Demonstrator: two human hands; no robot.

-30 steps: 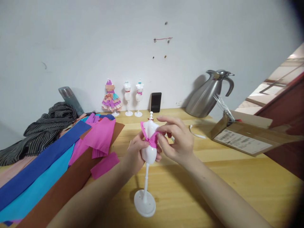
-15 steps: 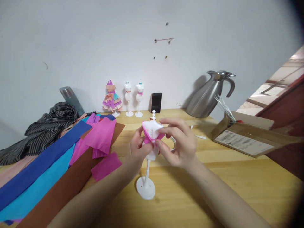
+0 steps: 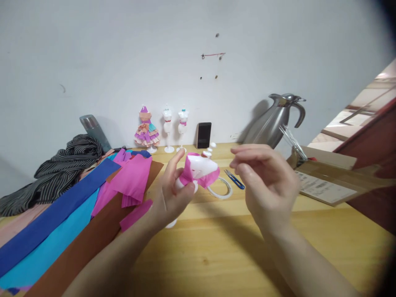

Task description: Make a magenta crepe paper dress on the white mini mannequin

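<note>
My left hand (image 3: 168, 194) grips a small white doll mannequin (image 3: 202, 165), tilted over so its neck points away from me; pink crepe paper (image 3: 188, 175) is wrapped around its torso. Its round base shows just below my left hand. My right hand (image 3: 267, 181) hovers to the right of the mannequin, apart from it, fingers curled loosely with the thumb and forefinger close together; I see nothing in them. A roll of white tape (image 3: 221, 189) and blue thread snips (image 3: 235, 180) lie on the wooden table (image 3: 216, 247) between my hands.
Sheets of blue, cyan, brown and pink crepe paper (image 3: 62, 214) cover the left side, with striped fabric (image 3: 62, 165) behind. By the wall stand a dressed mannequin (image 3: 145, 132), two bare mannequins (image 3: 175, 128), a phone (image 3: 204, 135) and a steel jug (image 3: 272, 119). A cardboard box (image 3: 324, 177) sits right.
The mannequin went from upright on the table to lifted and tipped over in my left hand. My right hand let go of the pink paper and drew away to the right.
</note>
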